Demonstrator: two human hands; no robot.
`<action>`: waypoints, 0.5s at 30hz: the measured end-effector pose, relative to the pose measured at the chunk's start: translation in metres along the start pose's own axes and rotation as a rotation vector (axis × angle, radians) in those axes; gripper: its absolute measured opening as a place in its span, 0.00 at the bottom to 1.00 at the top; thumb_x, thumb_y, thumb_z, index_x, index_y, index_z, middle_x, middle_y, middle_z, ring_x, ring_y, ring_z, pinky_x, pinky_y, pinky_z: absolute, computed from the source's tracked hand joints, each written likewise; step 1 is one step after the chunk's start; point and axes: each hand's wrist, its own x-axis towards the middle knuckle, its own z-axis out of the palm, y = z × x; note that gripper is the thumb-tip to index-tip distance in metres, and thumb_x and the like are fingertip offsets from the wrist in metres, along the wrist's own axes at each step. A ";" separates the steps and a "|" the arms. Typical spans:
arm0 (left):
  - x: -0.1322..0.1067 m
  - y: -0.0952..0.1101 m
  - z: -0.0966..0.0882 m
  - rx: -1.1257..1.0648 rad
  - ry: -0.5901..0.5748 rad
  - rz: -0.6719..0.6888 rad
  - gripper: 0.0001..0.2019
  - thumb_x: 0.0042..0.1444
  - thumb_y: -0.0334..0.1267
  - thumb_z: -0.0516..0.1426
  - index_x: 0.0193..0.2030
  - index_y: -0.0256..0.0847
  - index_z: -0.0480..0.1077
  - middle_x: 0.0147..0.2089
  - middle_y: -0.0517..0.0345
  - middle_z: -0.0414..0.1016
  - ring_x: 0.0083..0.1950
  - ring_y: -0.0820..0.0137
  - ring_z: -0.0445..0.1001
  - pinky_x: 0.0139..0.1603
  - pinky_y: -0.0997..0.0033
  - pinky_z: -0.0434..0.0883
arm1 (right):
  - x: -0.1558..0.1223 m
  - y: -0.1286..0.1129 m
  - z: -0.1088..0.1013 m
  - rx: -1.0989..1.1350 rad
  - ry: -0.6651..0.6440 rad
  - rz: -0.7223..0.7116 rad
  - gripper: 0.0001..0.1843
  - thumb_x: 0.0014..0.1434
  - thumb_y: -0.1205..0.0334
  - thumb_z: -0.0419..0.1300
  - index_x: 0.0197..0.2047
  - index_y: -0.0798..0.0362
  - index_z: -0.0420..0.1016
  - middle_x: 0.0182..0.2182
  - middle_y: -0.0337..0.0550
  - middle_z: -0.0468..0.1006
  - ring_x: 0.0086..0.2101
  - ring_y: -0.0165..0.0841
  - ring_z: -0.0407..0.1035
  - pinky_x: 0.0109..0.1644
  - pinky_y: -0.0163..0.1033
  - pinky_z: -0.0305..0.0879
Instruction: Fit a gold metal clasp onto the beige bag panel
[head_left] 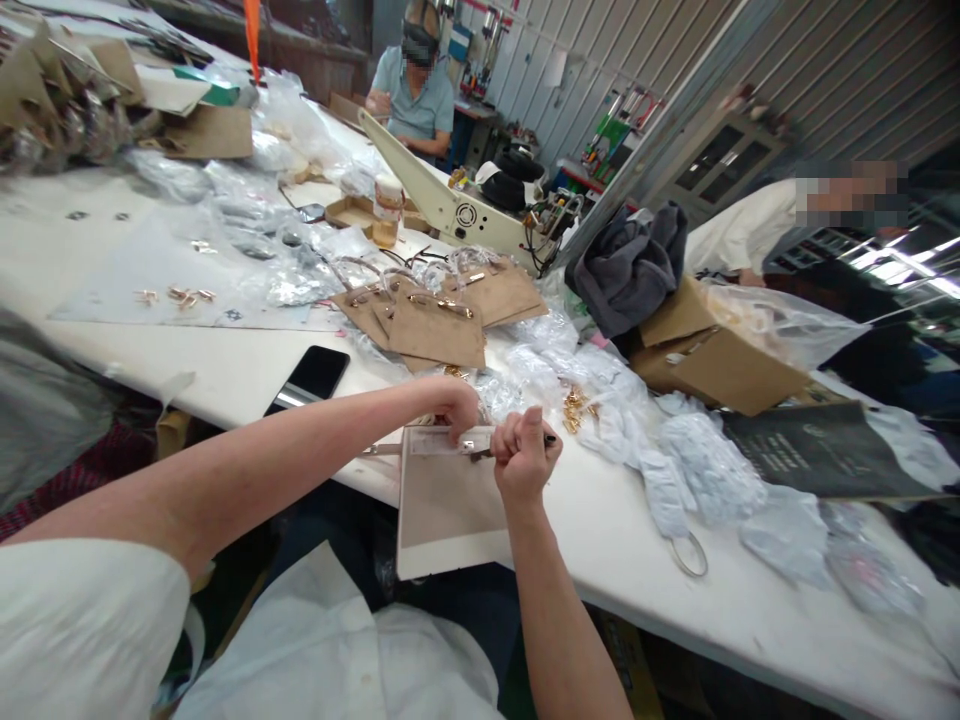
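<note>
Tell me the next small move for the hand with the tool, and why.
Probably keep the right hand pressing its dark tool at the top edge of the tan panel, since the left hand pins that edge on the white table and the shiny fitting sits between both fists.

A black phone (pixel 309 378) lies on the white table (pixel 622 530), with a cardboard box (pixel 712 365) near a grey cloth (pixel 626 265).

One phone (pixel 309 378) on the table (pixel 247 360) — screen dark. One open cardboard box (pixel 716 360), one grey garment (pixel 628 262) heaped beside it. Two other people: one seated at the far end (pixel 414 95), one at right (pixel 750 230). Brown leather pieces (pixel 439 325) — overlapping, exact count unclear.
</note>
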 end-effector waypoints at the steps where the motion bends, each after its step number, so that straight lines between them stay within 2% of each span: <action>1: 0.000 0.002 0.000 0.031 -0.004 -0.022 0.17 0.29 0.35 0.75 0.30 0.39 0.81 0.29 0.54 0.75 0.41 0.53 0.74 0.46 0.56 0.77 | 0.001 0.001 0.001 0.006 0.000 0.008 0.38 0.73 0.40 0.68 0.22 0.49 0.53 0.18 0.27 0.50 0.16 0.23 0.43 0.19 0.34 0.40; 4: -0.001 0.007 0.000 0.150 -0.012 -0.087 0.14 0.28 0.32 0.74 0.25 0.40 0.77 0.24 0.57 0.70 0.42 0.54 0.73 0.51 0.57 0.77 | 0.006 0.004 0.006 -0.001 -0.001 0.044 0.38 0.70 0.39 0.70 0.22 0.49 0.55 0.18 0.27 0.50 0.16 0.22 0.44 0.18 0.33 0.40; 8: -0.003 0.007 0.000 0.204 0.013 -0.071 0.14 0.29 0.31 0.73 0.19 0.41 0.72 0.20 0.60 0.66 0.43 0.54 0.72 0.57 0.58 0.75 | 0.010 0.006 0.012 -0.072 -0.010 0.075 0.38 0.69 0.37 0.71 0.22 0.49 0.56 0.18 0.27 0.51 0.15 0.22 0.45 0.17 0.33 0.39; 12: -0.001 -0.004 0.002 0.132 0.026 -0.042 0.12 0.32 0.35 0.73 0.21 0.38 0.75 0.23 0.56 0.70 0.38 0.54 0.72 0.49 0.55 0.77 | 0.005 0.005 0.014 -0.056 0.004 0.058 0.38 0.70 0.40 0.71 0.22 0.50 0.55 0.18 0.28 0.52 0.16 0.22 0.45 0.18 0.32 0.40; 15: 0.007 -0.015 0.005 0.048 0.049 0.029 0.12 0.31 0.34 0.73 0.26 0.37 0.81 0.25 0.54 0.74 0.39 0.53 0.74 0.47 0.55 0.77 | 0.009 0.007 0.016 -0.061 0.060 0.072 0.38 0.68 0.39 0.73 0.22 0.49 0.55 0.18 0.27 0.52 0.15 0.22 0.46 0.17 0.32 0.39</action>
